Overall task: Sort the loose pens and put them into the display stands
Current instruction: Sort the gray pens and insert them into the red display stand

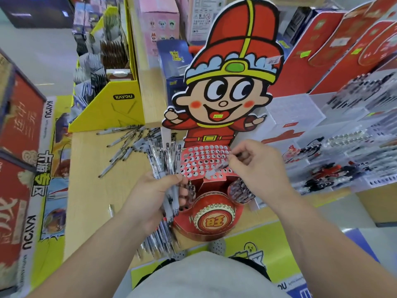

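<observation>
Pen (222,166) pinched in right hand (260,168), tip over the perforated display stand (187,154); left hand (148,198) grips a pen bundle (165,164). Next, probably: align tip with 1 empty hole.

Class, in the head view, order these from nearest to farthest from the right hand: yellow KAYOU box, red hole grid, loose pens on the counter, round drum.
1. red hole grid, directly under the right hand
2. round drum, lower, at the stand's front
3. loose pens, left on the counter
4. yellow KAYOU box, behind them
</observation>
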Tool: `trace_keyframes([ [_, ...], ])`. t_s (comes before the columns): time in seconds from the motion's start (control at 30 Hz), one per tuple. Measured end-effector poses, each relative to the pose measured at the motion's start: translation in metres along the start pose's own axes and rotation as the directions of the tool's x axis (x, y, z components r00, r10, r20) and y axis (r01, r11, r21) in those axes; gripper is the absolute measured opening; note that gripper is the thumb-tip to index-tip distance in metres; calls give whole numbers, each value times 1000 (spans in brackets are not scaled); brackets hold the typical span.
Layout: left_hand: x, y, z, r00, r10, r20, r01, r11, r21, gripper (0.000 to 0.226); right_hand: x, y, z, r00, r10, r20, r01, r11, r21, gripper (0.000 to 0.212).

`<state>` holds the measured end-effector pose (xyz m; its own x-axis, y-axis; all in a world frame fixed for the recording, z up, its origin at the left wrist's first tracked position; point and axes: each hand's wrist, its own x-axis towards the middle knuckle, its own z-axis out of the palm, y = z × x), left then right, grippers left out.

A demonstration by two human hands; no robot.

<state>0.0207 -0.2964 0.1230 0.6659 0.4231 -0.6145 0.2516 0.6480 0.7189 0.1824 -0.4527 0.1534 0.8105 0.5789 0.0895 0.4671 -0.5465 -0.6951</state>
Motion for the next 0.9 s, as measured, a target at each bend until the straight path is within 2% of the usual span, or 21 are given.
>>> trace_keyframes([
  [0.13, 0, -1, 4, 1000, -8, 13, 8, 1000, -19, 19, 3, 0, -2, 999, -23, 50, 24, 999, -36, 22],
  [0.4, 1, -1, 5, 999, -5, 39, 6, 1000, -22, 29, 5, -3, -2, 998, -55, 24, 58, 993, -102, 14],
  [0.5, 1, 0, 5, 999, -9, 41, 10, 1000, -27, 29, 7, -1, 5, 996, -75, 50, 81, 987, -138, 12],
  [0.6, 2, 0, 6, 999, -6, 47, 8, 999, -36, 39, 8, -2, 11, 990, -110, 89, 121, 983, -136, 5],
  [0.73, 3, 1, 6, 998, -5, 58, 7, 999, -42, 40, 12, -7, 17, 977, -149, 153, 173, 973, -155, 9],
  [0.9, 6, -1, 4, 998, -6, 62, 9, 999, -42, 37, 14, -4, 25, 973, -97, 207, 131, 979, -156, 11],
])
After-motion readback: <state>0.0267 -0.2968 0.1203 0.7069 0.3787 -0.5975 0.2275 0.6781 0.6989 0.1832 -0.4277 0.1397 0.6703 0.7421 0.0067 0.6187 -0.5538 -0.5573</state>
